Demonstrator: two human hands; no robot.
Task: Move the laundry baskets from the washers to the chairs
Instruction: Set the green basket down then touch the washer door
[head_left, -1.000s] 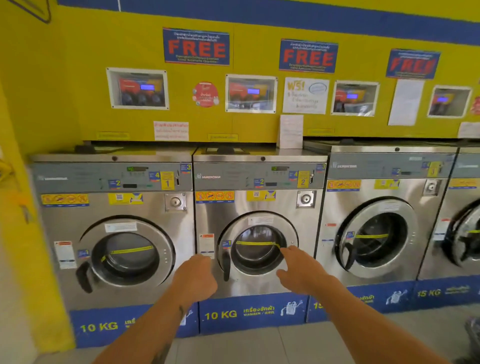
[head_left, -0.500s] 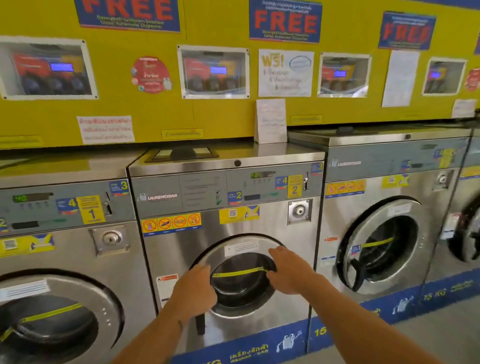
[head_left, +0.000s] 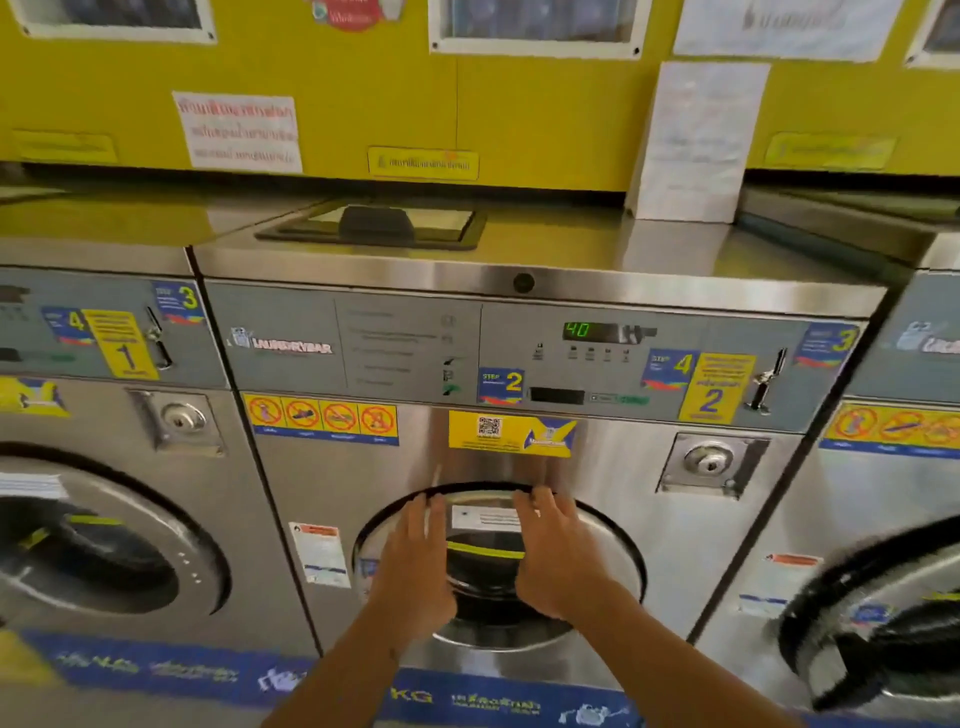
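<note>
Head view shows three steel washers in a row under a yellow wall: the middle washer (head_left: 519, 467) in full, the left washer (head_left: 104, 493) and right washer (head_left: 893, 519) cut by the frame. On the middle one's round door (head_left: 498, 566), two hands rest a little apart: the left hand (head_left: 415, 566) and right hand (head_left: 558, 556), both with fingers spread flat and clamped on nothing. No laundry basket and no chair is visible, so the task seems to be at its start. The next move likely calls for turning to find a basket before any carrying begins.
</note>
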